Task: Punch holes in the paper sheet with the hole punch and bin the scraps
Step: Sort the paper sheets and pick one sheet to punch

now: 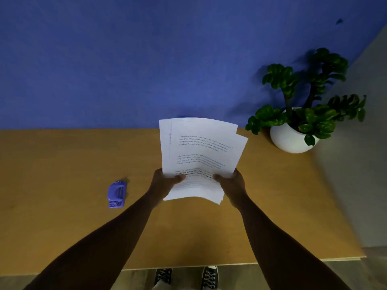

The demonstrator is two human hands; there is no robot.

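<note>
Several printed white paper sheets (201, 151) are held up above the middle of the wooden table (62, 164), fanned and slightly misaligned. My left hand (165, 181) grips the stack's lower left edge, thumb on top. My right hand (230, 182) grips the lower right edge the same way. A blue hole punch (116, 194) lies on the table to the left of my left hand, a forearm's width away, untouched. No bin shows in the view.
A green plant in a white round pot (291, 137) stands at the table's back right corner. A blue wall (146, 59) runs behind the table. The table's front edge is near my shoes (186, 277).
</note>
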